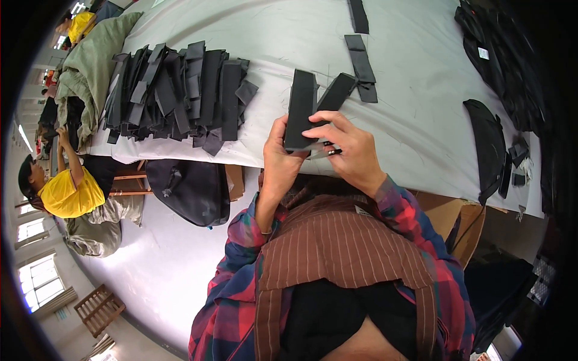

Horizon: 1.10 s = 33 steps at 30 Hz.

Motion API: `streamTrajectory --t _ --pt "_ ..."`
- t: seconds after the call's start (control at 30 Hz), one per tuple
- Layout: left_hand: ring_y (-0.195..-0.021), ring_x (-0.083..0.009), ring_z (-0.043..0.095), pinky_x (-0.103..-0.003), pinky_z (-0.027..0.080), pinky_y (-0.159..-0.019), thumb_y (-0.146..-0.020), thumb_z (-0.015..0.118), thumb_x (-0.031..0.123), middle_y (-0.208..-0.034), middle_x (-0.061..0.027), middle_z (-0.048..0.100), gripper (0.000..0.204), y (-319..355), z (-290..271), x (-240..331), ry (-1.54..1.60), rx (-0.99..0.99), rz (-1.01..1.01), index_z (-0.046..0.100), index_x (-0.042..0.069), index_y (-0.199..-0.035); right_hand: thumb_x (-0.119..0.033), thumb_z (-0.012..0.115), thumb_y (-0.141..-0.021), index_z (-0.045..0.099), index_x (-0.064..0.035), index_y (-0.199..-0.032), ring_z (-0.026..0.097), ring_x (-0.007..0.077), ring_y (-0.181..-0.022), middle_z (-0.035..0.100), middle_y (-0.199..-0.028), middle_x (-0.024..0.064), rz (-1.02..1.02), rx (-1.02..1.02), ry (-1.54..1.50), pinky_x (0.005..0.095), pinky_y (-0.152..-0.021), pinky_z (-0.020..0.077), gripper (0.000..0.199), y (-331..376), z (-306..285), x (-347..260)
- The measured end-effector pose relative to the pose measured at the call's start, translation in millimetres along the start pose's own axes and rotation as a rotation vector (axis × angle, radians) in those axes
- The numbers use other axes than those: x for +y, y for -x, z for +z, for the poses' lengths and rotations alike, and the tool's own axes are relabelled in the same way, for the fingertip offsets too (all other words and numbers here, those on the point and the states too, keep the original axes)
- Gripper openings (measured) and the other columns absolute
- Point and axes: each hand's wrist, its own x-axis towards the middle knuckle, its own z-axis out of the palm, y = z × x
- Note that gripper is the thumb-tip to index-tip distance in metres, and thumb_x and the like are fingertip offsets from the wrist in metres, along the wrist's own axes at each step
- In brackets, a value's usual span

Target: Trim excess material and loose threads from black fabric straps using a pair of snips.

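My left hand (pixel 280 161) is closed on the lower end of a folded black fabric strip (pixel 301 99), held up over the table's near edge. My right hand (pixel 356 149) has its fingertips against the strip's right side. A small tool with black and silver parts (pixel 330 150) is tucked in the curled fingers of that hand; its kind is partly hidden. Another black strip (pixel 337 90) slants up to the right from behind the held one. Its upper end is close to a strip (pixel 362 69) lying on the table.
A heap of black strips (pixel 174 93) lies on the white-covered table (pixel 283 30) to the left. Black bags or garments (pixel 503 66) are piled at the right. A black bag (pixel 189 192) sits below the left edge. A person in a yellow top (pixel 66 192) works at far left.
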Motion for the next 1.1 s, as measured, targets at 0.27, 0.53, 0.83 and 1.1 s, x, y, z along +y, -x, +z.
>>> streamTrajectory --t 0.27,0.53,0.83,1.1 --pt "-0.097 -0.0116 0.052 -0.024 0.044 -0.084 -0.082 0.067 0.003 -0.127 -0.0076 0.040 0.043 5.1 -0.7 8.4 0.103 0.013 -0.104 0.049 0.003 -0.121 -0.004 0.059 -0.082 0.056 -0.0024 -0.087 0.058 0.0189 -0.060 0.057 -0.068 0.0093 0.241 0.169 -0.194 0.0268 -0.056 0.0435 0.006 -3.5 0.9 14.5" --pt "-0.103 -0.0118 0.048 -0.024 0.042 -0.080 -0.090 0.057 0.007 -0.117 -0.0043 0.050 0.022 -3.8 -30.2 3.6 -0.258 -0.280 0.094 0.058 -0.004 -0.109 -0.010 0.059 -0.088 0.047 -0.0012 -0.079 0.033 0.0065 -0.061 0.038 -0.063 -0.0012 0.349 0.262 -0.398 0.0240 -0.053 0.0308 0.018 -13.7 -7.2 21.9" --pt "-0.072 -0.0110 0.058 -0.022 0.045 -0.059 -0.088 0.041 -0.011 -0.114 -0.0110 0.050 0.045 -6.8 -11.9 24.3 0.145 -0.160 -0.112 0.041 0.004 -0.130 -0.010 0.058 -0.088 0.048 -0.0014 -0.077 0.035 0.0054 -0.063 0.043 -0.065 -0.0024 0.413 0.221 -0.494 0.0237 -0.055 0.0319 0.018 -16.6 -6.5 22.7" --pt "-0.075 -0.0097 0.057 -0.022 0.045 -0.063 -0.085 0.039 -0.013 -0.109 -0.0083 0.053 0.046 -6.0 -11.4 9.9 -0.083 -0.201 -0.030 0.043 0.005 -0.128 -0.011 0.059 -0.087 0.051 -0.0007 -0.077 0.038 0.0057 -0.062 0.047 -0.064 -0.0018 0.437 0.212 -0.439 0.0242 -0.054 0.0327 0.016 -17.0 -7.1 20.7"
